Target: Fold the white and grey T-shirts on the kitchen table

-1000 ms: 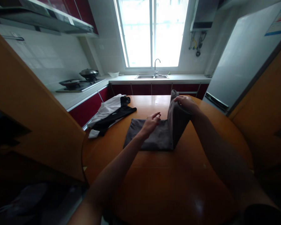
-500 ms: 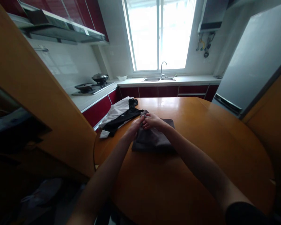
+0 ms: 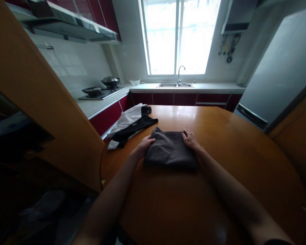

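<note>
A dark grey garment, folded into a flat rectangle, lies on the wooden table. My left hand grips its left edge, thumb on top and the other fingers mostly hidden at the side. At the far right corner, my right hand holds the cloth with bent fingers, the thumb resting on the fabric. To the left of the folded piece lies a loose black and white garment, apart from both hands.
The round wooden table extends around the cloth. Beyond it are a counter with a sink and a stove holding a lidded pan. A wooden panel stands on the left, a fridge on the right.
My hands were together at the garment's far left corner and have moved apart. The right hand went to the far right corner, the left slightly nearer; the bunched corner now lies flatter.
</note>
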A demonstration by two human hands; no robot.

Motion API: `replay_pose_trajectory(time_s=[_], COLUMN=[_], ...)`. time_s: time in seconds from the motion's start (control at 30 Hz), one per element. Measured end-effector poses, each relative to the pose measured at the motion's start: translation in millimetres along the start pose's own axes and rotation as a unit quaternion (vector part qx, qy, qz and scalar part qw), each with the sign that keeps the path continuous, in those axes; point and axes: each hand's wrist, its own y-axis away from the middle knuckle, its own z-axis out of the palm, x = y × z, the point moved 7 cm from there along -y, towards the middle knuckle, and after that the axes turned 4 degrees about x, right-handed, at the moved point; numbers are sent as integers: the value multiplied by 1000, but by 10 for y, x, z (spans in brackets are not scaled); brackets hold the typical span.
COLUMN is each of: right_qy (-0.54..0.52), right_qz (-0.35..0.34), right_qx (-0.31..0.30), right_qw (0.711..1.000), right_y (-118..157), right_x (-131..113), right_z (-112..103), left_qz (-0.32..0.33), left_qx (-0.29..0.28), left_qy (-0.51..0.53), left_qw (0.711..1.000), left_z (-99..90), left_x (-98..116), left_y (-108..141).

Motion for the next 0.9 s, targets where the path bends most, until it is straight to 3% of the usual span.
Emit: replay_pose_trajectory(time_s=[0.27,0.4,0.57,0.77,0.9], right_qy=[42,56,86,83,76], right_qz=[-6,-5,-10,-9,-4], right_qx=[-12,-2,2,-7,-16], right_qw=[999,998,996,996,997], right_y=[11,42,85,85,71], right_x=[122,109,64,36,23], right_z=[143,158,157,143,144], left_qz=[26,47,162,193,189], left_qx=[-26,3,96,100,104], left_qy=[14,-69,-194,-263,-261], left_qw=[999,996,963,940,941], left_z=[-59,-118,-217,-194,-226], left_x=[-15,-4,211,315,251], left_y=[-53,-74,-16,-5,-73])
